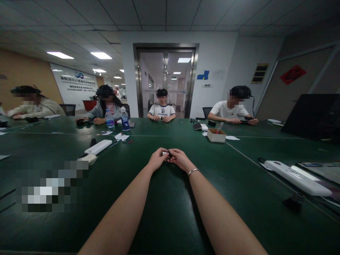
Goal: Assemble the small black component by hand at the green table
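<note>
Both my forearms stretch out over a dark green table (170, 212). My left hand (157, 159) and my right hand (178, 158) meet at the middle of the table, fingers curled and pinched together. Between the fingertips sits a very small dark and pale object (168, 153), too small to name. A thin bracelet (193, 171) circles my right wrist.
A white power strip (98, 146) lies at the left, another (297, 177) at the right. A small cardboard box (216, 135) and two water bottles (124, 120) stand farther out. Several people sit along the far side; a dark laptop (310, 115) stands at the far right.
</note>
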`<state>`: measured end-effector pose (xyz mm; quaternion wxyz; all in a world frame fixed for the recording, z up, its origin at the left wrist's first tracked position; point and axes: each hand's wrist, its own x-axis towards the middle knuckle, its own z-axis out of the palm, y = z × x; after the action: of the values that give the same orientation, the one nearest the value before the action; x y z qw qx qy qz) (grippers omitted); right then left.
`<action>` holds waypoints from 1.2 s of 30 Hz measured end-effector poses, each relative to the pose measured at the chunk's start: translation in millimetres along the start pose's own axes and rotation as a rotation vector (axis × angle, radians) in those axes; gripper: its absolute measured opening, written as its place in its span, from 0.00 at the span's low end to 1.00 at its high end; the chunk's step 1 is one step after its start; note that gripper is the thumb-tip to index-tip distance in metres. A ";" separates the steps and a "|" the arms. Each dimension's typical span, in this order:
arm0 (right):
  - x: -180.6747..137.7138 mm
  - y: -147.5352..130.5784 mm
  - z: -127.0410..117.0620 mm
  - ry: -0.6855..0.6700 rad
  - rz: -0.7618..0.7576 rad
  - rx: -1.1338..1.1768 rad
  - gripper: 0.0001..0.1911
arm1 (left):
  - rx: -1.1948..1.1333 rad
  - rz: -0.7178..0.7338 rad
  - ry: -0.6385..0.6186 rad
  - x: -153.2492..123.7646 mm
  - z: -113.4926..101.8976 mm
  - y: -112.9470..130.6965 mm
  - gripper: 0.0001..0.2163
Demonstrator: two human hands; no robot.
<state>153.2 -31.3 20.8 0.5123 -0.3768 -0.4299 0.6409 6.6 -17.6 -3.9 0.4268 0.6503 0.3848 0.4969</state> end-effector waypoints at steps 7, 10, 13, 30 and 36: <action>0.5 -0.6 -0.5 -0.011 0.005 -0.007 0.02 | -0.004 -0.003 -0.004 2.2 -1.6 -3.9 0.12; 0.9 -0.4 -0.9 -0.012 0.009 -0.010 0.02 | -0.007 -0.002 -0.003 2.2 -2.0 -4.0 0.13; 1.0 -0.9 -0.3 0.003 0.010 -0.010 0.03 | -0.007 -0.002 0.001 2.2 -2.3 -4.0 0.13; 0.3 -2.7 1.2 0.015 0.016 -0.006 0.02 | 0.056 -0.003 0.008 1.4 -2.9 0.0 0.14; 0.3 -2.8 1.2 0.008 0.021 -0.012 0.03 | 0.056 -0.015 0.024 1.4 -3.0 0.6 0.15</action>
<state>153.0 -30.9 23.9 0.5050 -0.3870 -0.4279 0.6420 4.1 -15.9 -2.5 0.4075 0.6532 0.4083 0.4904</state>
